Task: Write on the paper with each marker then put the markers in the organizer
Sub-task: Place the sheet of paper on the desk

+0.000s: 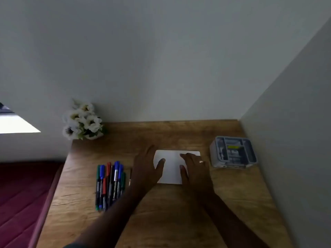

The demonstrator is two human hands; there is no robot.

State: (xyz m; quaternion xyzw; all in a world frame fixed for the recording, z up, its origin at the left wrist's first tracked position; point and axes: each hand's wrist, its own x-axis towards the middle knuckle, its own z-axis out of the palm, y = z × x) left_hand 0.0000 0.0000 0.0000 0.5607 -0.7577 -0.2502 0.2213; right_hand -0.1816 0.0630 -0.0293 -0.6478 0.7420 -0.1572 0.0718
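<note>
A white sheet of paper (172,164) lies flat in the middle of the wooden table (161,208). My left hand (146,168) rests on its left edge with straight fingers. My right hand (194,167), a ring on one finger, lies flat on the paper's right side. Several markers (110,183) in blue, green, red and black lie side by side on the table, left of my left hand. A clear plastic organizer (232,152) with compartments stands at the right, close to the side wall. Neither hand holds anything.
White flowers (83,120) stand at the table's back left corner. Walls close off the back and the right side. A dark red bed (23,199) lies beyond the table's left edge.
</note>
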